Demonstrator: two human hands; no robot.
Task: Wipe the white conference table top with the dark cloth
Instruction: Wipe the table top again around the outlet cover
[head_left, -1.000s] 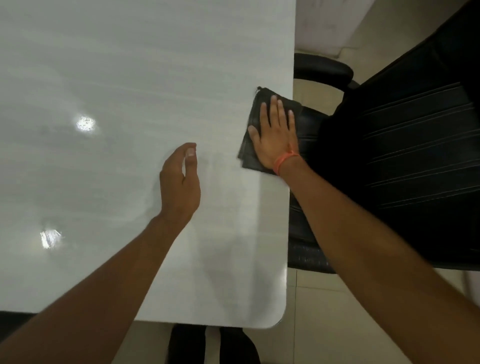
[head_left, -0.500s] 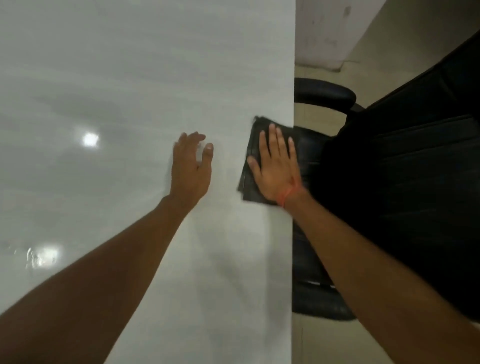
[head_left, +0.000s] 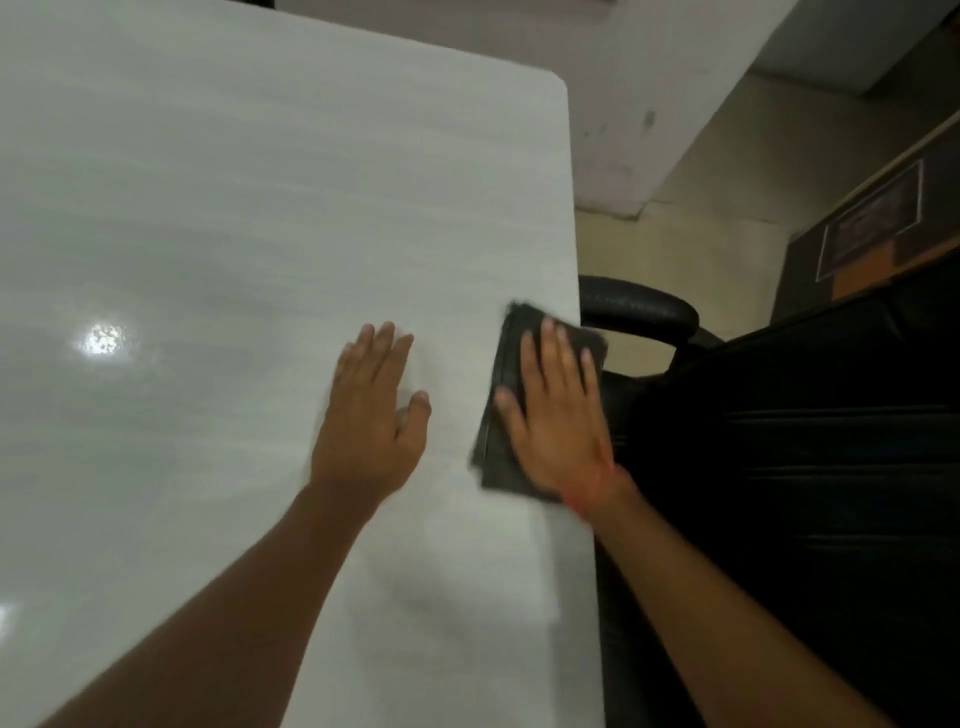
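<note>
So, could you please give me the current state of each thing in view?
dark cloth: folded, flat at the table's right edge, slightly overhanging.
right hand: fingers straight, pressing on the cloth.
left hand: open, flat over the table.
white table: glossy, bare beyond the hands.
black chair: beside the table's right edge.

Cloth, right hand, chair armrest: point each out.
cloth (head_left: 501, 395), head view, bare left strip beside the fingers
right hand (head_left: 558, 431), head view, back of hand
chair armrest (head_left: 639, 309), head view, top pad

dark cloth (head_left: 501, 395) mostly hidden under right hand (head_left: 558, 421), both motion-blurred
</note>
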